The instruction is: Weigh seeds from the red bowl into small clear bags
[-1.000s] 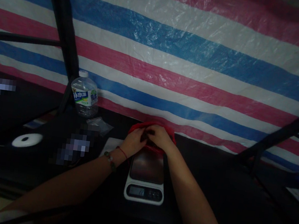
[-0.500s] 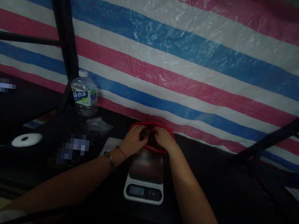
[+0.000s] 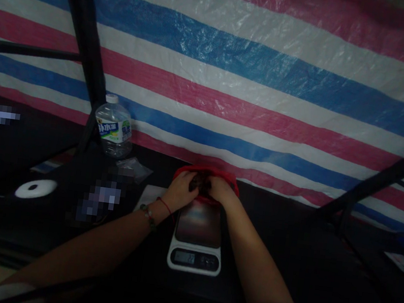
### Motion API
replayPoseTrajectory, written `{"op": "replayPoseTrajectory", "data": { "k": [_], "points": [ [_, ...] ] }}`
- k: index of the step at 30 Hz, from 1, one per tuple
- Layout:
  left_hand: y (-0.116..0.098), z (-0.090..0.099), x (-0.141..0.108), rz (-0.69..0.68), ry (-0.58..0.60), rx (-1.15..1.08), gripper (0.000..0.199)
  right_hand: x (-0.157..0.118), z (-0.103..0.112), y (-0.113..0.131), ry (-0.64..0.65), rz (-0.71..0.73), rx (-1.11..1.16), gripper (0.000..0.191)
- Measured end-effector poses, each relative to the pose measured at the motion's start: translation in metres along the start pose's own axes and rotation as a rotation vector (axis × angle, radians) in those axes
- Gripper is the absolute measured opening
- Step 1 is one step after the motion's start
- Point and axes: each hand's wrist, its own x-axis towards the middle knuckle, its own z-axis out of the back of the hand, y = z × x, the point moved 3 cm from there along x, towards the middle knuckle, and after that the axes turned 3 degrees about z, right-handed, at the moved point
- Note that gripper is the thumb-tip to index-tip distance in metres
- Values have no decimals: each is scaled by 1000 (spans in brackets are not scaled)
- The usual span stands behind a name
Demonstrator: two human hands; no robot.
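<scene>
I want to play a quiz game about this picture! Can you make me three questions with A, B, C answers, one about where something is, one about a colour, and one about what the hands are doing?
1. Where is the water bottle?
A. left of the scale
B. on the scale
C. right of the scale

2. What colour is the bowl?
A. green
B. red
C. yellow

3. What are the two hands doing?
A. resting flat on the table
B. holding the bottle
C. reaching into the bowl together

Answers:
1 A: it stands far left of the scale.
2 B: its rim shows red.
3 C: the left hand and right hand meet over it.
</scene>
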Motion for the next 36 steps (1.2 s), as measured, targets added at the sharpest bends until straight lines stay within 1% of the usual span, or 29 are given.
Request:
{"op": "replayPoseTrajectory", "data": {
  "k": [2, 4, 7, 9, 11, 14, 16, 19, 21, 23, 26, 28, 30, 32, 34, 36],
  "points": [
    [0, 0, 0, -9, -20, -33, 57, 0, -1, -1, -1, -17, -24, 30],
    [0, 0, -1, -17, -27, -52, 58, 1, -1, -1, -12, -2, -21, 30],
    [-1, 0, -1, -33, 0, -25, 42, 1, -3, 1, -26, 45, 5, 27],
    [-2, 0, -1, -34, 17, -6, 32, 3, -4, 1, -33, 45, 0, 25],
    [-2, 0, -1, -23, 25, -2, 28, 4, -4, 0, -58, 21, -13, 25],
    [-2, 0, 0, -9, 31, -2, 30, 6, -3, -5, -102, -6, 3, 28],
    [-2, 0, 0, -2, 38, -9, 34, 8, -1, -8, -153, -9, 53, 29],
    [-2, -1, 0, 17, 65, -25, 40, 7, 5, -10, -286, 34, 188, 28],
    [-1, -1, 0, 38, 86, -30, 44, 6, 9, -7, -372, 94, 324, 26],
    [0, -2, 0, 57, 101, -38, 45, 4, 13, -2, -414, 176, 455, 23],
    [0, -2, 1, 65, 100, -65, 41, 1, 13, 9, -366, 310, 544, 23],
    [0, -2, 1, 51, 92, -85, 41, 0, 13, 13, -330, 346, 550, 26],
    [0, -2, 1, 37, 88, -98, 43, -1, 13, 14, -342, 337, 542, 30],
    [1, -2, 2, 35, 89, -103, 45, -2, 14, 13, -386, 313, 508, 30],
    [1, -2, 2, 31, 86, -101, 44, -2, 16, 13, -412, 289, 454, 25],
    [0, -1, 2, 21, 81, -83, 39, -3, 18, 15, -405, 274, 415, 17]
  ]
}}
